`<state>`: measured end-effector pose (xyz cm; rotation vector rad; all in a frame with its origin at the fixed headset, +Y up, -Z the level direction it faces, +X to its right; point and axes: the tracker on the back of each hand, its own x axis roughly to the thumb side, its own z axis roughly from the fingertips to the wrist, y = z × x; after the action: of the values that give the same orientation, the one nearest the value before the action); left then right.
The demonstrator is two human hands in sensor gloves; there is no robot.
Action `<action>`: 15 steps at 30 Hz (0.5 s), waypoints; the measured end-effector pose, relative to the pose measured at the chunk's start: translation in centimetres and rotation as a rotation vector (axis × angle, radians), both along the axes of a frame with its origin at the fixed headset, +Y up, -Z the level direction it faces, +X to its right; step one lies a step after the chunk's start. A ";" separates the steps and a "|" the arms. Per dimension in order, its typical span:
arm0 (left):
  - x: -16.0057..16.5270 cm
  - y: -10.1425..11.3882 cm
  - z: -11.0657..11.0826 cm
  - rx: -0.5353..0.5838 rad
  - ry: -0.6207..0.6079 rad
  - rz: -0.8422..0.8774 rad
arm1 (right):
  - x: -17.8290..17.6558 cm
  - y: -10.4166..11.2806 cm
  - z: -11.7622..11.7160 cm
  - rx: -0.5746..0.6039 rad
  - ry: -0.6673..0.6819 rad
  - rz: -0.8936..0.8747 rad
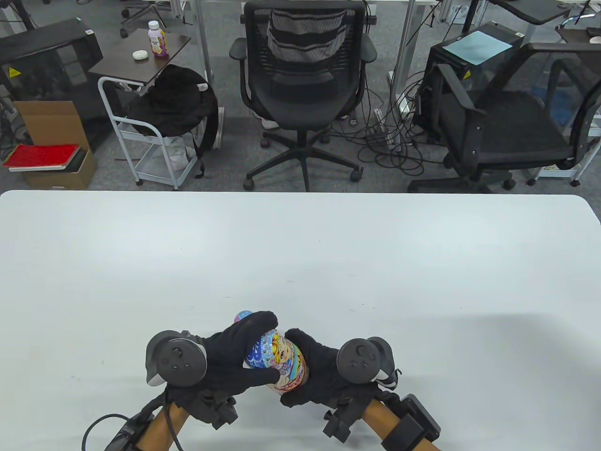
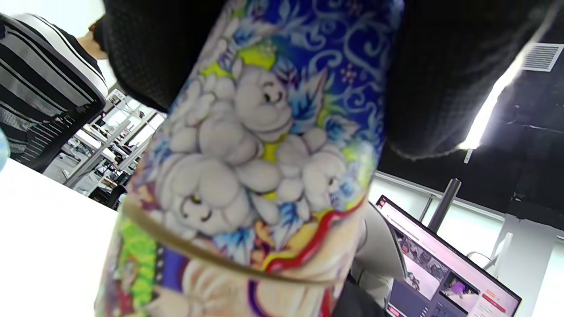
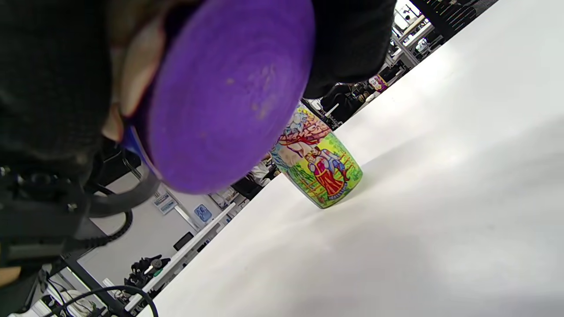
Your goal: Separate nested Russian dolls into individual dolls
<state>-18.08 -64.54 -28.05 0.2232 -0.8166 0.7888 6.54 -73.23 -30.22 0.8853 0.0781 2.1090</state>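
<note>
A painted doll (image 1: 277,359) with a blue floral upper part and a face is held tilted between both hands, just above the white table (image 1: 300,263). My left hand (image 1: 244,352) grips its upper part, and my right hand (image 1: 314,371) grips its lower part. The left wrist view shows the doll (image 2: 264,154) close up, with its seam line closed. The right wrist view shows its purple base (image 3: 229,92) among my fingers. A second painted piece, green with figures (image 3: 319,165), stands on the table; it peeks out behind my left fingers in the table view (image 1: 243,315).
Both hands are near the table's front edge. Black office chairs (image 1: 303,70) and a small side table with a bottle (image 1: 157,40) stand on the floor beyond the far edge. A monitor (image 2: 440,273) shows in the left wrist view.
</note>
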 end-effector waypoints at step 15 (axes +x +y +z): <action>-9.4 6.1 -3.8 0.058 0.355 -0.064 | 2.9 -0.5 -1.8 -0.076 -0.087 -0.058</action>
<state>-27.49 -58.44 -31.84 0.3760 -0.5087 0.6420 9.44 -73.76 -32.02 0.7419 0.0860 2.0736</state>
